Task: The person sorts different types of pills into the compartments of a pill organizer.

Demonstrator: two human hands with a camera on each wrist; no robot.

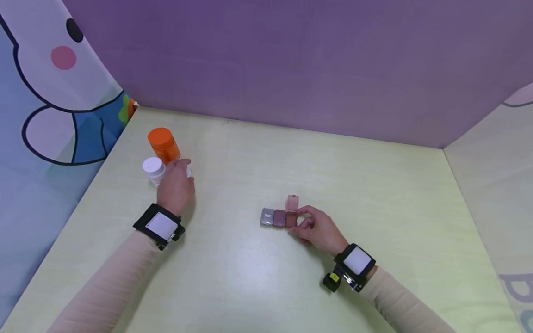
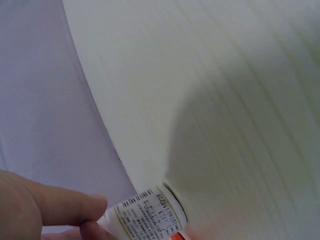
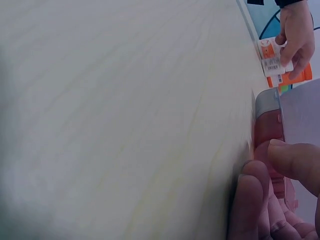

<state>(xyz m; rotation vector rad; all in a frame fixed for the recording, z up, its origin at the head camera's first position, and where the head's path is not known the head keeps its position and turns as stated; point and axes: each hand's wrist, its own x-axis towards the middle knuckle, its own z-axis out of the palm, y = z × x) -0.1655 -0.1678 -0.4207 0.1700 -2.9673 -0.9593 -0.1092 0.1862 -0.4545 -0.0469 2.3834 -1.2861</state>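
Observation:
My left hand (image 1: 176, 185) is at the far left of the table, its fingers and thumb pinching the cap end of a small white pill bottle (image 2: 150, 215) with a printed label. In the head view that hand hides most of this bottle. Beside it stand a second white pill bottle (image 1: 153, 166) and an orange bottle (image 1: 164, 144). Near the middle of the table my right hand (image 1: 320, 231) holds the right end of a small pill box (image 1: 280, 218) between thumb and fingers. Its compartments are grey, purple and reddish; a pink see-through lid (image 1: 293, 202) stands open at the reddish one.
A pale wood-grain table (image 1: 233, 277) lies under both hands. A purple panel (image 1: 291, 69) rises along its back edge, with a cartoon-printed panel (image 1: 62, 92) on the left and a pale panel (image 1: 491, 185) on the right.

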